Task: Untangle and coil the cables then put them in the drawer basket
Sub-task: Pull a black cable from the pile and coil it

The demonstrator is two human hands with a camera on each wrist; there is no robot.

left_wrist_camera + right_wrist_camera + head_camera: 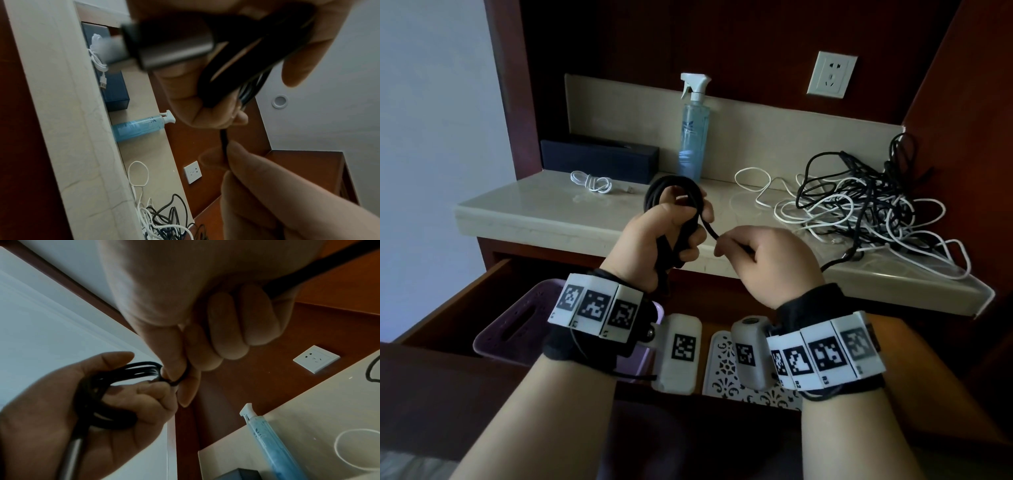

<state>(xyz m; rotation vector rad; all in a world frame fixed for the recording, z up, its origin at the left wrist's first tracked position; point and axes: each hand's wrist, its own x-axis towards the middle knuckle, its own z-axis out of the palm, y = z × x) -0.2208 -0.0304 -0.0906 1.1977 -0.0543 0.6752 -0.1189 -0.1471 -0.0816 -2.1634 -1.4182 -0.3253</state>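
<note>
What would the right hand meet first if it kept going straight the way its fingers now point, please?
The right hand points left along the black cable it pinches, so it would most likely meet the left hand and the coil held there first. The gap looks short, though depth is unclear.

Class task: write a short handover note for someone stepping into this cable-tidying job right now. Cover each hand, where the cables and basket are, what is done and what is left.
Left hand grips the black coil, several loops wound.
Right hand pinches the same cable's free run, which leads over the counter edge toward the tangled pile.
Done: one white cable lies bundled on the counter, not yet in the basket.
Purple basket sits in the open drawer; its inside is mostly hidden.
Left: finish this coil, untangle and coil the pile, put all the cables in the basket.
</note>
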